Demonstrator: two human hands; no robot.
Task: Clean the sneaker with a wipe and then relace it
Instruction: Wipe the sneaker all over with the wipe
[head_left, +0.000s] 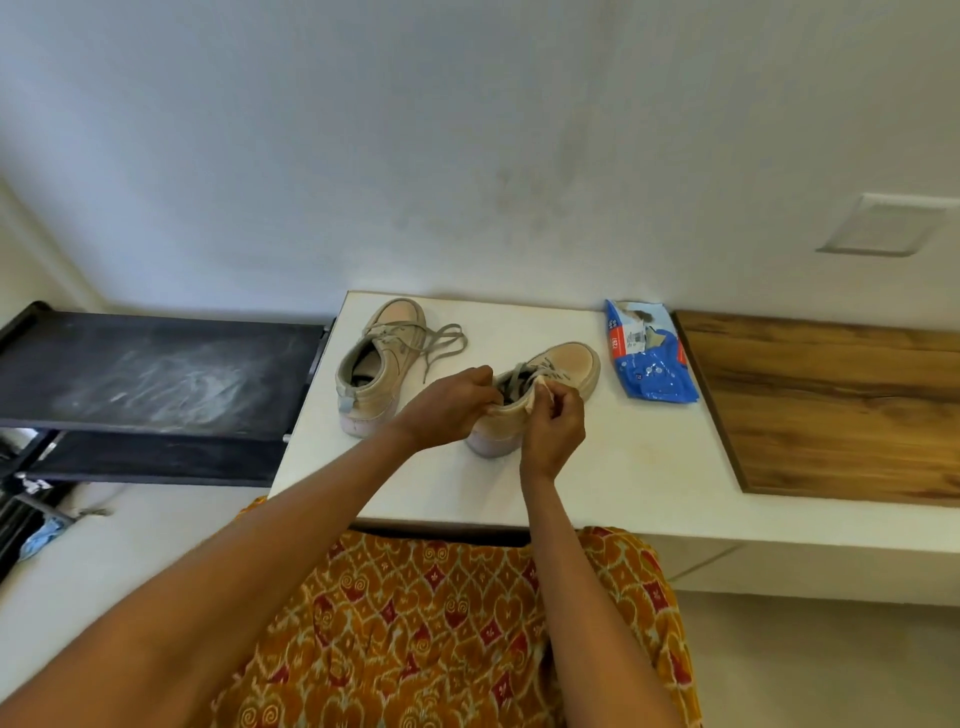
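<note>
Matt beige cloth sneaker (545, 384) – glossy blue plastic wipe packet (649, 364), grained wood panel (831, 405), smooth white tabletop (597, 478).

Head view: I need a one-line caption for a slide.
Both hands, left and right, hold a beige sneaker on a white table, beside its mate and a blue wipes pack.

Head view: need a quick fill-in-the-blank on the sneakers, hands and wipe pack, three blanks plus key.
1. Both hands hold the ____ of the nearer sneaker.
2. The right hand pinches a small pale ____.
3. The blue wipe pack lies on the white table to the ____ of both sneakers; the left hand grips beside the laced far sneaker.

Missing: collar; wipe; right
</note>
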